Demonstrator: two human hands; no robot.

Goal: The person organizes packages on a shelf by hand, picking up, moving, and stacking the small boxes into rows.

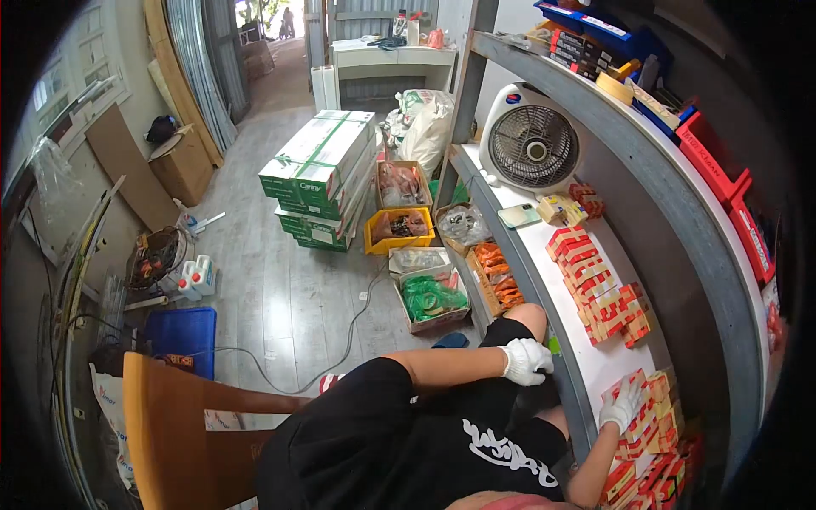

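Observation:
My left hand (527, 361), in a white glove, rests by my knee at the shelf's front edge. Its fingers are curled closed, and whatever may be inside them is hidden. Further along the white lower shelf (578, 374), my right hand (625, 404), also gloved, lies with fingers stretched over a group of small red-and-cream boxes (659, 412). It touches their tops. Beyond it stand rows of similar boxes (586, 276). More red boxes (650, 484) lie at the near end, partly cut off by the view.
A box fan (534, 140) and a phone (518, 215) sit on the shelf. Green-and-white cartons (319, 174) are stacked on the floor near a yellow crate (374, 246) and a box of green bags (433, 295). A cable (340, 353) crosses the floor. Behind me is a wooden chair (170, 425).

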